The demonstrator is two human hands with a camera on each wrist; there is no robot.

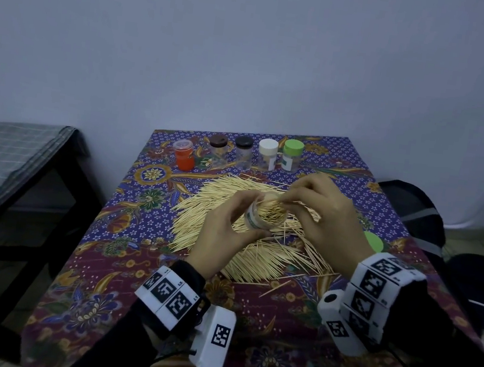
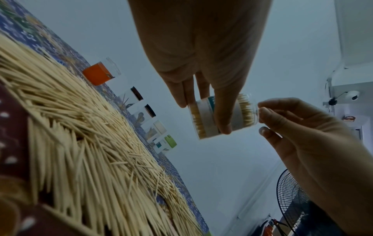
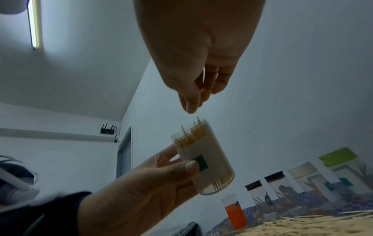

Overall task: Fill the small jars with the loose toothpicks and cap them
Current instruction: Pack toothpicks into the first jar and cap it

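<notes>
Under my fingers (image 1: 290, 193) the toothpick pile (image 1: 246, 238) covers the bench (image 1: 136, 289); jar row (image 1: 240, 152) blocks beyond them; open cloth nearer me.

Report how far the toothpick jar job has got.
Done: none clearly; five capped jars at the back look nearly empty. In hand: left hand holds an open jar packed with toothpicks; right hand is at its mouth. Left: cap it with the green lid; the big pile remains.

2 bare hands, black long sleeves (image 1: 136, 335). White wristbands (image 1: 167, 296) with black square fiducial markers on both wrists; white camera box (image 1: 212, 339) under the left, another (image 1: 336, 320) beside the right. Thin black cables.
</notes>
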